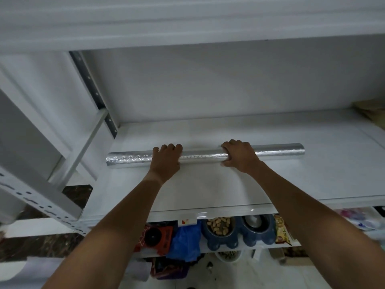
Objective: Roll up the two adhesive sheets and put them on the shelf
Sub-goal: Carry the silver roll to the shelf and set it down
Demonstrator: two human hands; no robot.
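Note:
A silver embossed adhesive sheet (pixel 202 156) lies as a long roll across the white shelf (pixel 312 180), with its unrolled white part spread toward the front edge. My left hand (pixel 166 161) grips the roll left of its middle, fingers curled over the top. My right hand (pixel 239 156) grips it right of the middle, thumb under and fingers over. Both ends of the roll stick out past my hands. Only one sheet is in view.
A brownish object (pixel 370 111) sits at the shelf's far right. A slotted grey upright (pixel 93 90) stands at the back left. On the lower shelf are a blue twin bowl with peanuts (pixel 220 228), a blue bag (pixel 185 243) and a red-black box (pixel 156 238).

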